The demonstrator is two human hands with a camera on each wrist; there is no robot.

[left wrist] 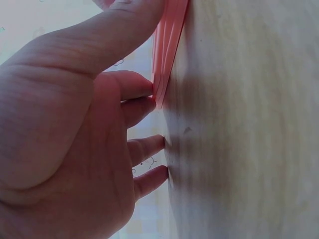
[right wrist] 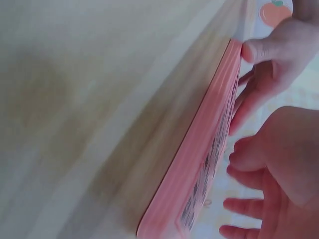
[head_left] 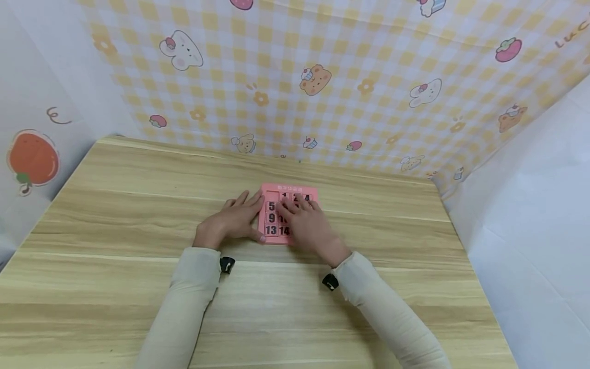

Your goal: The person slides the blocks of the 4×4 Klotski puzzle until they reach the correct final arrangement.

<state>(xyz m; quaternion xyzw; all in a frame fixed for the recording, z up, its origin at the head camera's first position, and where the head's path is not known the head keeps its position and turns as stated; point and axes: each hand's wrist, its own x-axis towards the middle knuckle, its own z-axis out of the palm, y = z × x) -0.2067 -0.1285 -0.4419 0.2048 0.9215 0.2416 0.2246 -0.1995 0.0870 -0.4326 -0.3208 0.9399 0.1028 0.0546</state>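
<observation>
A pink sliding number puzzle (head_left: 260, 225) lies flat on the wooden table, its top-left slot bare. Numbers such as 5, 9, 13 and 14 show; the right part of the grid is hidden. My left hand (head_left: 232, 219) spreads along its left side, thumb at the lower left corner and fingers by the upper left edge. In the left wrist view, two fingertips rest on the table beside the pink edge (left wrist: 167, 47). My right hand (head_left: 310, 225) reaches over the puzzle from the lower right, its fingertips on or close over the upper tiles.
The wooden table (head_left: 115, 215) stretches around the puzzle to both sides. Behind it hangs a yellow checked cloth (head_left: 276, 66) with cartoon prints. White sheets (head_left: 530, 215) close off both sides. Each wrist bears a small black device (head_left: 330, 282).
</observation>
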